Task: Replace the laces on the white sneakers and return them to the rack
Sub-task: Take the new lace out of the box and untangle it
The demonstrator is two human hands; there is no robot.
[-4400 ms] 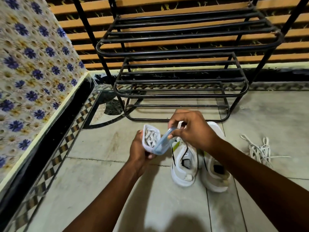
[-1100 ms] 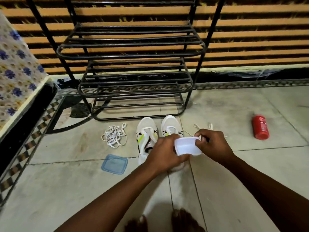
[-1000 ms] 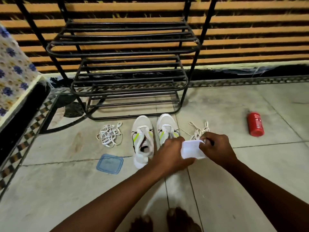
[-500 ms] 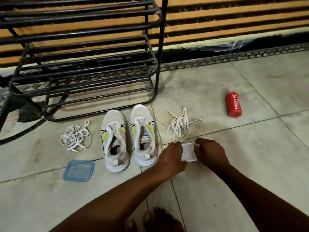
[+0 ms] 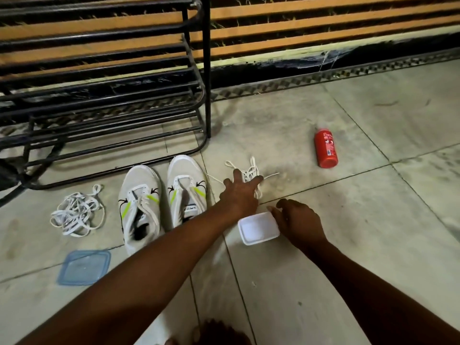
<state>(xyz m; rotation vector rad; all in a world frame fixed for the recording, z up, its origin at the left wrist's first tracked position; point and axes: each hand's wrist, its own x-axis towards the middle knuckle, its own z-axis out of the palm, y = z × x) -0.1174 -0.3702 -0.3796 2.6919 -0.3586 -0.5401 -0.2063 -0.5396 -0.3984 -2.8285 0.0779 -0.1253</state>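
Observation:
Two white sneakers with neon-yellow stripes, one (image 5: 140, 205) on the left and one (image 5: 186, 188) on the right, stand unlaced on the floor before the black rack (image 5: 112, 95). One loose white lace pile (image 5: 77, 212) lies left of them, another lace pile (image 5: 250, 170) lies right of them. My left hand (image 5: 240, 192) stretches forward with fingers spread over the right pile, its fingertips at the laces. An empty white plastic container (image 5: 258, 227) sits on the floor. My right hand (image 5: 296, 220) is at its right edge, fingers loosely bent, holding nothing.
The container's blue lid (image 5: 84, 267) lies on the floor at the lower left. A red can (image 5: 325, 148) lies on its side to the right. A slatted wall runs behind the rack. My feet show at the bottom edge.
The white container, held in both hands before, now rests on the floor. My left hand has let go and reached forward to the right lace pile. The view has swung right.

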